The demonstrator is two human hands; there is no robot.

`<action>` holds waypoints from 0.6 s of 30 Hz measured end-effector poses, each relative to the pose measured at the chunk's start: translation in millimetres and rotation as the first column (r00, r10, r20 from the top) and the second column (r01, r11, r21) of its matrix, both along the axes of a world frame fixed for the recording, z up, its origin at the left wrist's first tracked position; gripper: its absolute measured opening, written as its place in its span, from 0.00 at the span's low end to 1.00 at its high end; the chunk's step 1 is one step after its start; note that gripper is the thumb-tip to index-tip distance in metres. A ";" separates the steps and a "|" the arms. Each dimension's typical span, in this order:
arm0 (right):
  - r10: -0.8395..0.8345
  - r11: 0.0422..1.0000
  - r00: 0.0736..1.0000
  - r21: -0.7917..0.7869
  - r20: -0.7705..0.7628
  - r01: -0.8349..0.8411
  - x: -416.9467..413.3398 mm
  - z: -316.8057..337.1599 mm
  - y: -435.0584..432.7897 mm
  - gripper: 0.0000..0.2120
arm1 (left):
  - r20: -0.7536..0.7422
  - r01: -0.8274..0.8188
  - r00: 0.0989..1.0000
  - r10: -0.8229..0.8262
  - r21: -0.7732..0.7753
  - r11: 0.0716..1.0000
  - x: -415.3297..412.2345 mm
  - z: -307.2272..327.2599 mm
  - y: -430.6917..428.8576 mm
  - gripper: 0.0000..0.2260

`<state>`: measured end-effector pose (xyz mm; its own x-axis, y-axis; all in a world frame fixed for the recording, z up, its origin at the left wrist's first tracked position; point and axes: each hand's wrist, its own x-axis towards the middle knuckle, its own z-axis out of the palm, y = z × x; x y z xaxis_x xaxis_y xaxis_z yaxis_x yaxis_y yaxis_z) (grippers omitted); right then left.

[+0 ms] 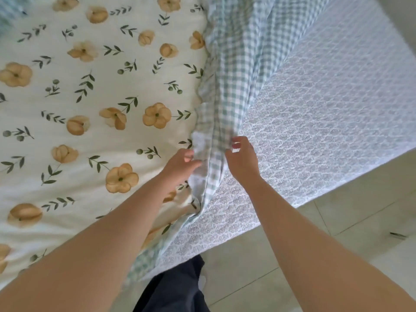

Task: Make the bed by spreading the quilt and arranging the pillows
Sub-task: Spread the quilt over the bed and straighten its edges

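Observation:
A white quilt [90,91] printed with tan flowers and green leaves covers the left of the bed. Its green-and-white checked underside [227,70] shows as a folded strip along the quilt's right edge. My left hand [182,164] rests on that edge where the floral side meets the checked fold, fingers curled into the cloth. My right hand [242,159] pinches the checked fold between thumb and fingers, just right of the left hand. Right of the fold lies a pale blue patterned bedsheet [326,113]. No pillow is in view.
The bed's side edge runs diagonally from lower left to right, with the bedsheet hanging over it. A pale tiled floor [337,255] lies beyond. My dark trouser leg [177,287] stands against the bed at the bottom.

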<state>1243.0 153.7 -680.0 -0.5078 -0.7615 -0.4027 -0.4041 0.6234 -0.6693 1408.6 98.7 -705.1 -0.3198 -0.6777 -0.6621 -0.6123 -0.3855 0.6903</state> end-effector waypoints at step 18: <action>0.503 0.857 0.783 0.091 -0.366 -0.507 -96.7 28.1 -184.6 0.25 | -0.080 -0.227 0.964 0.253 0.241 0.944 -118.1 13.3 -117.6 0.38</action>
<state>1146.3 -30.8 -651.9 -0.1561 -0.9539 -0.2562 -0.8735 0.2544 -0.4150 1290.5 -18.9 -691.8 -0.2444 -0.5784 -0.7783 -0.4088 -0.6664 0.6236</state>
